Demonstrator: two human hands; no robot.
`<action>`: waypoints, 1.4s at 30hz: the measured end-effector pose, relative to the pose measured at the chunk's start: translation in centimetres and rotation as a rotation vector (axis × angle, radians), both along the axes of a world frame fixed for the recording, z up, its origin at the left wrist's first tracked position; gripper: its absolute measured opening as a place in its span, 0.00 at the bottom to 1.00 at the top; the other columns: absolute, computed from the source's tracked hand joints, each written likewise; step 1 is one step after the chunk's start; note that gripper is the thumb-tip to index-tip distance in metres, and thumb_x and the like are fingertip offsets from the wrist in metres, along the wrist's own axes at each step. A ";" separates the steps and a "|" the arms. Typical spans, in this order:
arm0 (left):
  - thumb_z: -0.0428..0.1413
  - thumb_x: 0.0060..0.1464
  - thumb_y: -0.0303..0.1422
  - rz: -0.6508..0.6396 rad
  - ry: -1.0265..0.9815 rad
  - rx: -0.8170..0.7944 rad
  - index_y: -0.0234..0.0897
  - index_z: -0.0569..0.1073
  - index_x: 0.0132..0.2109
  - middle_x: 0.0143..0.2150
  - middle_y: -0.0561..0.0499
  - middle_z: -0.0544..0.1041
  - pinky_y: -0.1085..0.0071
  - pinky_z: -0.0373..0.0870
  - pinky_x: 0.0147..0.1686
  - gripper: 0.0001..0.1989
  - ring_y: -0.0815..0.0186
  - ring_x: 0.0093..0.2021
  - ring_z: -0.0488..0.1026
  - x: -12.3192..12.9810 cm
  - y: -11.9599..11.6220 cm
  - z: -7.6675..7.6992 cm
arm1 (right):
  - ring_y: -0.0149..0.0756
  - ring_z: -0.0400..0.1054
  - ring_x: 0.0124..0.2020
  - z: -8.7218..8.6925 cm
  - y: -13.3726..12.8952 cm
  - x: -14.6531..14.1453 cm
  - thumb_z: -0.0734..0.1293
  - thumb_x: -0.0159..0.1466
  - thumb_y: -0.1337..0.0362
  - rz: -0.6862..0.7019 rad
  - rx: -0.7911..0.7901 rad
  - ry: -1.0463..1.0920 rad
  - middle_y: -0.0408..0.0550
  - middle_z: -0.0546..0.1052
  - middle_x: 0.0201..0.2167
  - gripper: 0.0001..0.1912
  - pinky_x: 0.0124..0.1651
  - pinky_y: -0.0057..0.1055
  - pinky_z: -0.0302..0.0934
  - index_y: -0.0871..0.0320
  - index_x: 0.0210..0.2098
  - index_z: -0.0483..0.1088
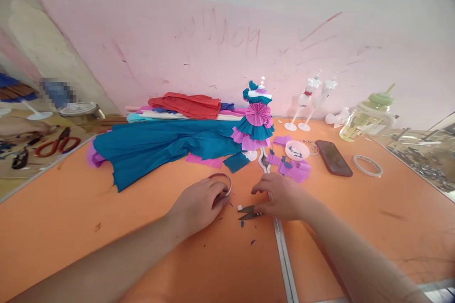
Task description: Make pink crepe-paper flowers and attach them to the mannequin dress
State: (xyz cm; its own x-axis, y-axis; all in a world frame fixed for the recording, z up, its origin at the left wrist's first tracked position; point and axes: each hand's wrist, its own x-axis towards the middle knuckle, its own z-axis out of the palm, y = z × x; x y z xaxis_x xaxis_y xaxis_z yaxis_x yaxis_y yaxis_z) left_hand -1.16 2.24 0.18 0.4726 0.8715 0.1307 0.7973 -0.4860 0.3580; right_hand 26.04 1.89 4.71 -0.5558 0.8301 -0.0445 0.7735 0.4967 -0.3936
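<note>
My left hand (199, 203) curls its fingers around the near side of a thin ring that looks like a roll of tape (229, 181), at the middle of the orange table. To its right lies a pair of thread snips (249, 213), blades apart, pointing left, with a small white bit (240, 208) at one blade. My right hand (280, 196) hovers over the snips' handle end with fingers apart; the thumb overlaps the snips, and I cannot tell whether it touches. Beyond both hands stands a small dress form in a teal and purple crepe-paper dress (253, 125).
A teal crepe-paper sheet (159, 147) and folded red paper (185, 104) lie back left. At right are a pink dish (297, 150), purple scraps (298, 170), a phone (333, 157), a clear ring (368, 165), a jug (369, 113) and two bare dress forms (309, 92). A co-worker's hand (26, 126) shows far left.
</note>
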 end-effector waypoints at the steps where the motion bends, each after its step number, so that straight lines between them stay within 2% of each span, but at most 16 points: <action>1: 0.49 0.65 0.39 -0.003 0.006 0.014 0.40 0.72 0.38 0.37 0.47 0.78 0.62 0.65 0.35 0.11 0.56 0.39 0.73 -0.1 0.1 0.0 | 0.43 0.69 0.47 -0.4 -0.2 -0.5 0.72 0.59 0.49 0.036 -0.019 -0.025 0.47 0.76 0.44 0.19 0.43 0.34 0.58 0.50 0.45 0.75; 5: 0.52 0.64 0.41 -0.027 -0.067 0.123 0.39 0.74 0.48 0.50 0.43 0.76 0.58 0.67 0.49 0.13 0.53 0.50 0.71 -0.6 0.5 0.2 | 0.42 0.68 0.44 -1.1 -0.3 -1.6 0.76 0.54 0.53 0.073 -0.063 -0.067 0.47 0.74 0.43 0.18 0.40 0.33 0.57 0.53 0.39 0.72; 8: 0.53 0.64 0.44 -0.079 -0.177 0.107 0.41 0.76 0.52 0.53 0.43 0.75 0.57 0.65 0.55 0.16 0.53 0.54 0.69 -0.5 0.2 0.5 | 0.39 0.68 0.42 -1.2 -0.1 -1.7 0.75 0.55 0.55 0.077 -0.082 -0.070 0.45 0.75 0.40 0.16 0.38 0.33 0.55 0.53 0.39 0.71; 13: 0.56 0.60 0.52 -0.072 -0.170 -0.095 0.47 0.82 0.41 0.54 0.44 0.73 0.49 0.62 0.58 0.17 0.47 0.60 0.64 0.7 -0.8 0.3 | 0.39 0.68 0.40 -1.3 -0.2 -1.9 0.74 0.57 0.57 0.118 -0.077 -0.069 0.43 0.77 0.37 0.14 0.36 0.32 0.51 0.53 0.38 0.70; 16: 0.58 0.58 0.48 -0.052 -0.188 -0.151 0.48 0.83 0.37 0.55 0.46 0.74 0.47 0.61 0.59 0.13 0.48 0.58 0.66 1.3 -1.2 -0.1 | 0.38 0.68 0.39 -1.0 -0.4 -2.1 0.73 0.58 0.57 0.119 -0.072 -0.081 0.44 0.77 0.37 0.12 0.35 0.31 0.50 0.53 0.37 0.69; 19: 0.60 0.57 0.41 -0.063 -0.219 -0.139 0.46 0.83 0.33 0.52 0.46 0.76 0.48 0.62 0.59 0.09 0.50 0.56 0.68 1.5 -1.4 -0.2 | 0.38 0.68 0.39 -0.5 -0.8 -2.3 0.73 0.59 0.56 0.108 -0.079 -0.093 0.45 0.76 0.37 0.12 0.35 0.30 0.50 0.54 0.38 0.70; 22: 0.60 0.57 0.38 -0.090 -0.266 -0.048 0.44 0.82 0.33 0.49 0.45 0.77 0.50 0.62 0.59 0.08 0.51 0.56 0.68 1.3 -1.2 0.0 | 0.37 0.68 0.38 -0.4 -0.8 -2.2 0.73 0.59 0.56 0.080 -0.089 -0.102 0.45 0.76 0.37 0.13 0.34 0.30 0.51 0.54 0.38 0.70; 25: 0.59 0.58 0.38 -0.011 -0.430 -0.035 0.41 0.82 0.34 0.48 0.44 0.76 0.55 0.65 0.58 0.09 0.52 0.55 0.69 0.9 -0.8 0.3 | 0.37 0.69 0.37 -0.8 -0.7 -2.0 0.74 0.59 0.54 0.055 -0.057 -0.113 0.45 0.77 0.37 0.14 0.34 0.30 0.53 0.53 0.39 0.72; 27: 0.59 0.59 0.42 0.062 -0.589 -0.198 0.41 0.82 0.37 0.49 0.44 0.76 0.58 0.66 0.58 0.11 0.54 0.55 0.71 0.7 -0.6 0.6 | 0.37 0.70 0.39 -1.0 -0.6 -1.8 0.73 0.60 0.52 0.044 0.073 -0.078 0.46 0.77 0.40 0.16 0.34 0.31 0.56 0.53 0.44 0.72; 30: 0.58 0.60 0.45 0.097 -0.893 -0.556 0.42 0.83 0.43 0.52 0.45 0.77 0.59 0.65 0.59 0.14 0.54 0.57 0.71 0.8 -0.9 1.1 | 0.37 0.70 0.42 -0.9 -0.7 -1.8 0.70 0.66 0.56 0.077 0.442 0.077 0.47 0.77 0.44 0.16 0.39 0.32 0.60 0.52 0.51 0.71; 32: 0.59 0.60 0.44 0.106 -1.077 -0.679 0.40 0.83 0.44 0.52 0.46 0.77 0.59 0.65 0.60 0.14 0.54 0.57 0.71 0.9 -1.4 1.5 | 0.35 0.68 0.40 -0.7 -1.1 -1.8 0.68 0.68 0.62 0.134 0.693 0.145 0.45 0.77 0.41 0.12 0.41 0.33 0.61 0.51 0.51 0.72; 34: 0.61 0.58 0.44 0.099 -1.117 -0.713 0.40 0.83 0.42 0.50 0.46 0.77 0.60 0.64 0.60 0.14 0.55 0.56 0.71 1.1 -1.9 1.8 | 0.34 0.67 0.37 -0.4 -1.5 -1.9 0.69 0.67 0.67 0.189 0.893 0.134 0.43 0.78 0.37 0.13 0.41 0.33 0.60 0.50 0.50 0.73; 37: 0.63 0.56 0.45 0.095 -1.059 -0.742 0.41 0.83 0.40 0.47 0.48 0.78 0.61 0.64 0.59 0.13 0.55 0.55 0.72 1.2 -2.4 2.3 | 0.34 0.66 0.37 -0.2 -2.0 -2.0 0.71 0.65 0.67 0.254 1.068 0.076 0.39 0.80 0.36 0.15 0.38 0.35 0.56 0.47 0.51 0.74; 42: 0.61 0.57 0.45 0.044 -1.006 -0.748 0.40 0.83 0.40 0.45 0.48 0.79 0.63 0.67 0.56 0.14 0.57 0.51 0.73 1.2 -2.6 2.5 | 0.32 0.67 0.35 0.0 -2.4 -2.2 0.70 0.65 0.68 0.318 1.114 0.049 0.36 0.82 0.37 0.12 0.35 0.36 0.55 0.48 0.48 0.75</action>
State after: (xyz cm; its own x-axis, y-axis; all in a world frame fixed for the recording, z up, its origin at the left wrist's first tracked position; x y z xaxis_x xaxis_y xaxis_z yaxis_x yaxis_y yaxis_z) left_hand 0.02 -0.35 2.65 0.4190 0.9005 -0.1168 0.0218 0.1186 0.9927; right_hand 23.81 -0.54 4.69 -0.7276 0.2187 0.6502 0.5474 0.7564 0.3581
